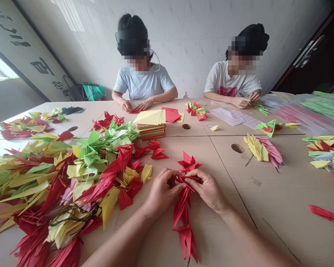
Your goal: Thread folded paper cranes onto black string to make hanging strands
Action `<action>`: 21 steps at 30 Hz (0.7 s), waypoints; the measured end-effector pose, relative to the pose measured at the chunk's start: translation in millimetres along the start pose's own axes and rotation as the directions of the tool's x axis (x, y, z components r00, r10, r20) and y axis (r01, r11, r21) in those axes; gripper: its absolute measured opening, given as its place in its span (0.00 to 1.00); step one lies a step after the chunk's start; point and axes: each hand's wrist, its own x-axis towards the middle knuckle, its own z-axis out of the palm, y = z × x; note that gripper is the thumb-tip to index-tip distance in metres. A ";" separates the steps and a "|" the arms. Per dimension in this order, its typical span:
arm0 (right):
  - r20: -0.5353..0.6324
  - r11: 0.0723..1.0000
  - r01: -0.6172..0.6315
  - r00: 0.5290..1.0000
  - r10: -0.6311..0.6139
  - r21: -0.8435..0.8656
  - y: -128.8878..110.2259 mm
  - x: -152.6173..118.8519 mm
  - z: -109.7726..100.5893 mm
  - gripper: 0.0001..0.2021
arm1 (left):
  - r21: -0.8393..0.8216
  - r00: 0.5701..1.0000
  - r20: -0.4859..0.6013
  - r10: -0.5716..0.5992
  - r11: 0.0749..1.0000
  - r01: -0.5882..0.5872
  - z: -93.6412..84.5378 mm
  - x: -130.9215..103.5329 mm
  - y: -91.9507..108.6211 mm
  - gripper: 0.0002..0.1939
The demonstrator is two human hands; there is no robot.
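Observation:
Both my hands meet over the table at the lower middle. My left hand (164,185) pinches one side of a red folded-paper crane (186,179), its thumb and fingers closed on it. From the other side, the thumb and fingers of my right hand (207,188) grip the same crane's wing. Another red crane (188,162) lies just beyond my fingertips. Below my hands, a row of red paper cranes (186,237) runs toward me, with a bit of cord showing at its near end. To the left spreads a big heap of red, yellow and green folded cranes (58,174).
Across the table, one person (144,79) folds red paper and another (233,78) holds a pen. A stack of coloured paper squares (151,126) stands mid-table. Yellow and pink crane bundles (257,148) lie right, near a table hole (238,148). Plastic bags (308,111) sit far right.

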 end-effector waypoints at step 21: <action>0.022 0.992 0.040 0.999 -0.037 -0.118 -3.8 -1.9 0.6 0.13 | -0.244 0.991 0.071 -0.110 0.962 0.124 -0.4 -0.8 -3.5 0.17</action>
